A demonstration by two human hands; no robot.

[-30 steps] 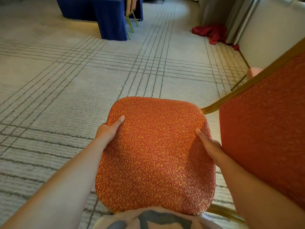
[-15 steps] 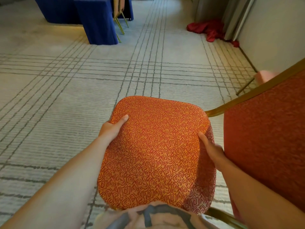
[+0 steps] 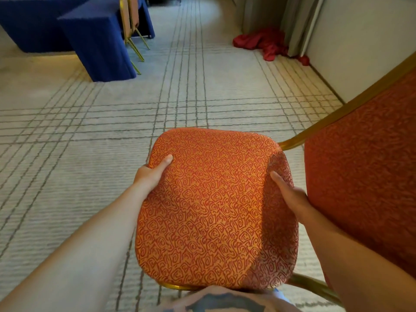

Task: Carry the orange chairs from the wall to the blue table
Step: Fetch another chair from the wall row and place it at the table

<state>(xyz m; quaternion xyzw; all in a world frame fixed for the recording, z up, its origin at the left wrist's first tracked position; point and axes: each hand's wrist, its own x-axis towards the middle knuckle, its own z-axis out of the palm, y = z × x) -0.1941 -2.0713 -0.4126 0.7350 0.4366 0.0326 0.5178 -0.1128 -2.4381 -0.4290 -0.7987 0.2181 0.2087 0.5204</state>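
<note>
I carry an orange chair point(image 3: 211, 206) with a swirl-patterned seat and a gold frame, held sideways in front of my chest. Its red-orange backrest point(image 3: 364, 176) rises at the right. My left hand point(image 3: 152, 173) grips the seat's left edge, thumb on top. My right hand point(image 3: 290, 192) grips the right edge, thumb on top; the fingers of both hands are hidden under the seat. The blue table point(image 3: 94, 39), draped in blue cloth, stands far left ahead.
Another chair point(image 3: 131, 25) with gold legs stands beside the blue table. A red cloth heap point(image 3: 263, 42) lies on the carpet by the curtain at the far right. A white wall point(image 3: 360, 41) runs along the right side. Grey striped carpet point(image 3: 112, 122) lies between me and the table.
The blue table and the red cloth have grown larger and closer as I walk forward. Both hands keep the same hold on the seat.
</note>
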